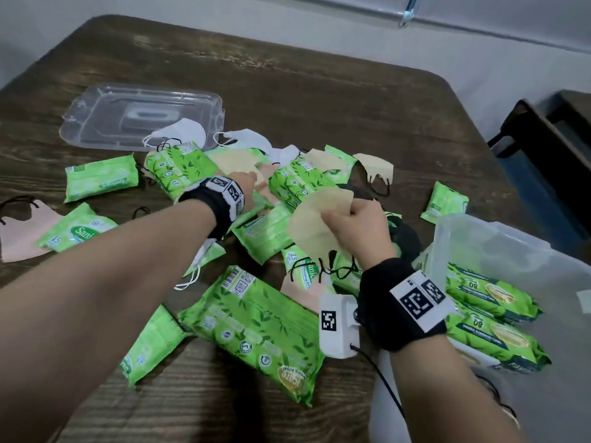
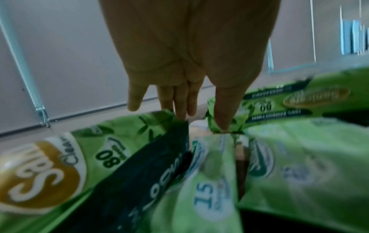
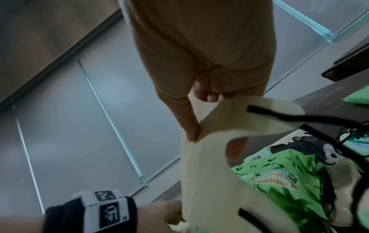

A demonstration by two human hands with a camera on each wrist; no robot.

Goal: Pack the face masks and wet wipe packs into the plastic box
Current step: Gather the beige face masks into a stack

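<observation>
My right hand (image 1: 353, 219) pinches a cream face mask (image 1: 315, 220) with black ear loops and holds it lifted over the pile; the right wrist view shows the thumb pressed on the mask (image 3: 209, 157). My left hand (image 1: 256, 185) reaches with straight fingers (image 2: 180, 102) into the gap between two large green wet wipe packs (image 1: 179, 169) (image 1: 297, 183) and holds nothing. Green wipe packs, large and small, and white, cream, pink and black masks lie scattered on the table. The clear plastic box (image 1: 524, 251) stands at the right with two large wipe packs (image 1: 489, 294) inside.
The box's clear lid (image 1: 140, 119) lies at the far left of the wooden table (image 1: 319, 100). A large wipe pack (image 1: 256, 327) lies near the front edge. A pink mask (image 1: 19, 233) sits at the left edge. A dark piece of furniture (image 1: 550, 148) stands beyond the right edge.
</observation>
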